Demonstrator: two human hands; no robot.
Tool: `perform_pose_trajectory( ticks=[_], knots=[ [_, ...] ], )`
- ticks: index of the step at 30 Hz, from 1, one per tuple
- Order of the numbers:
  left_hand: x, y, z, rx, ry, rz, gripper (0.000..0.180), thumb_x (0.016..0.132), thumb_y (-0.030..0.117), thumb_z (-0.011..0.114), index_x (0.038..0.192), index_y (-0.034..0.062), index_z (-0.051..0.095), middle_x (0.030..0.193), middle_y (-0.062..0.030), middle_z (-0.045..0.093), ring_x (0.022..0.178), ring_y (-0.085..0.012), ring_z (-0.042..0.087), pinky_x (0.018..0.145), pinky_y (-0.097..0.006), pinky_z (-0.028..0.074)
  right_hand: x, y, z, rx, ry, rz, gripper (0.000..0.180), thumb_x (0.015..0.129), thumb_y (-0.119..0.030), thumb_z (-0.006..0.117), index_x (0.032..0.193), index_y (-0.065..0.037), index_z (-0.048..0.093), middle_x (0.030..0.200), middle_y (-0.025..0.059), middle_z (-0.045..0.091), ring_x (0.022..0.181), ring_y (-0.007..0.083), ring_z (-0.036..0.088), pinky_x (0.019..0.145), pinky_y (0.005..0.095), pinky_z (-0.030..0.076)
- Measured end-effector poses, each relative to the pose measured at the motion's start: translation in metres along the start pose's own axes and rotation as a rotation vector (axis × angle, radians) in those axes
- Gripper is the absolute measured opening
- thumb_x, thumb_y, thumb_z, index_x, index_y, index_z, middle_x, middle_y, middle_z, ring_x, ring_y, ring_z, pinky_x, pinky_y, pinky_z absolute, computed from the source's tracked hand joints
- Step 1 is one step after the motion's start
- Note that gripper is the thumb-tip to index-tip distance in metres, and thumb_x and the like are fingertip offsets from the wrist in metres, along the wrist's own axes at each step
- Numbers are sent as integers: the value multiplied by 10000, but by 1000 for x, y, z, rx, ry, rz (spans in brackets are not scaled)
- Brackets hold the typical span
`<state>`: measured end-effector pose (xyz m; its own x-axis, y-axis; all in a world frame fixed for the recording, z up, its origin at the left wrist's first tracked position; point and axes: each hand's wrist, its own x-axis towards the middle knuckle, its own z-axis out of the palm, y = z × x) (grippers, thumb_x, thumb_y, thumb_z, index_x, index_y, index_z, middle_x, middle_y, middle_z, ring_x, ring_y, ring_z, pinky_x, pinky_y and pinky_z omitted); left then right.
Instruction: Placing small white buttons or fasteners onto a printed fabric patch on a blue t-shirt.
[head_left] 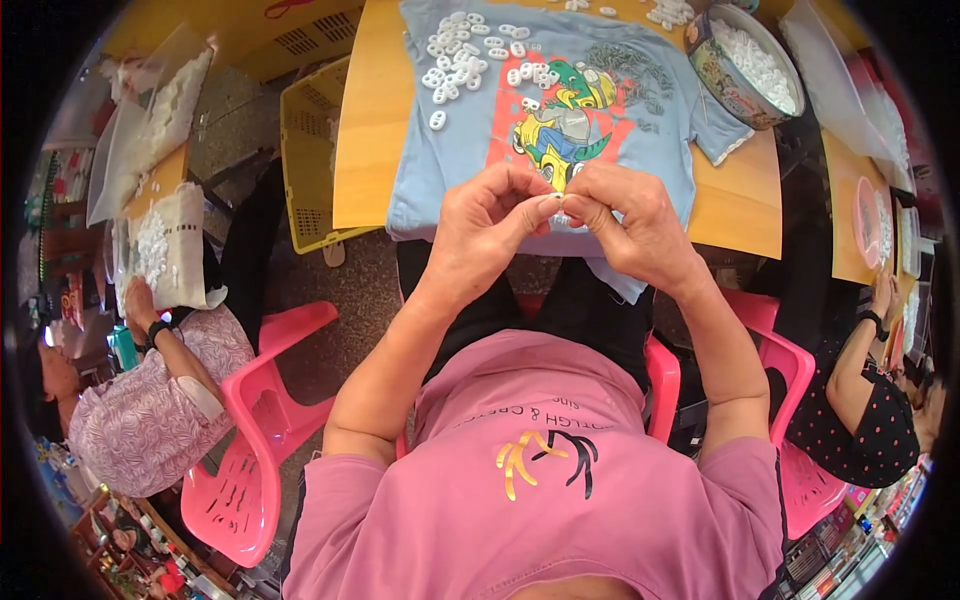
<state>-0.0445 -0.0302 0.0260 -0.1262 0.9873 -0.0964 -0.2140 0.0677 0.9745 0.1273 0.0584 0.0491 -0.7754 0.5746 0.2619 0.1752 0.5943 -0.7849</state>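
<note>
Over the near edge of a light blue T-shirt spread on the table, both my hands meet at a small white piece. Thumb and fingers of my left hand pinch it from one side. My right hand pinches at the same spot; fingertips hide most of the piece. Beyond the hands lie several oval white plastic pieces with two dark holes, heaped at the shirt's far left. Many tiny dark grey parts are scattered on the shirt's far right, too small to name.
A round tin of white pieces stands at the table's far right. A yellow crate sits left of the table. People work on both sides, one in a patterned top, one in dotted black, near pink chairs.
</note>
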Motion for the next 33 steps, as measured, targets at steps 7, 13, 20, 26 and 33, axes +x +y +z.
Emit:
perform_pose_trajectory(
  ticks=[7, 13, 20, 26, 33],
  knots=[
    [2, -4, -19, -18, 2, -35, 130, 904, 98, 667, 975, -1, 620, 819, -28, 649, 737, -76, 591, 681, -219, 473, 13, 13, 18, 72, -27, 44, 110, 895, -59, 607, 829, 29, 600, 705, 83, 578, 582, 157, 579, 547, 287, 450],
    [9, -8, -27, -69, 127, -18, 179, 900, 149, 685, 967, -4, 621, 817, -33, 652, 723, -80, 592, 676, -228, 482, 71, 42, -2, -109, -37, -31, 139, 894, -146, 638, 908, -9, 657, 767, 91, 607, 676, 194, 623, 623, 305, 486],
    [10, -9, -27, -106, 160, 1, 180, 898, 149, 686, 967, -3, 621, 829, -32, 650, 723, -84, 597, 672, -229, 487, 111, 75, 9, -699, 118, -83, 204, 815, -201, 694, 1006, -133, 707, 966, 88, 609, 873, 303, 628, 763, 412, 497],
    [8, -9, -30, -145, 141, -15, 182, 883, 129, 701, 986, 6, 615, 873, -53, 665, 754, -108, 608, 715, -241, 482, 111, 79, 12, -701, 128, -166, 211, 809, -193, 708, 996, -96, 694, 910, 84, 624, 817, 259, 632, 726, 366, 505],
    [7, -1, -24, -251, 142, 47, 202, 882, 148, 709, 982, -2, 618, 854, -43, 658, 740, -98, 603, 705, -234, 485, 74, 43, 11, 390, 192, 266, 237, 889, -181, 685, 1079, -41, 686, 903, 35, 677, 692, 93, 565, 655, 233, 477]
  ],
)
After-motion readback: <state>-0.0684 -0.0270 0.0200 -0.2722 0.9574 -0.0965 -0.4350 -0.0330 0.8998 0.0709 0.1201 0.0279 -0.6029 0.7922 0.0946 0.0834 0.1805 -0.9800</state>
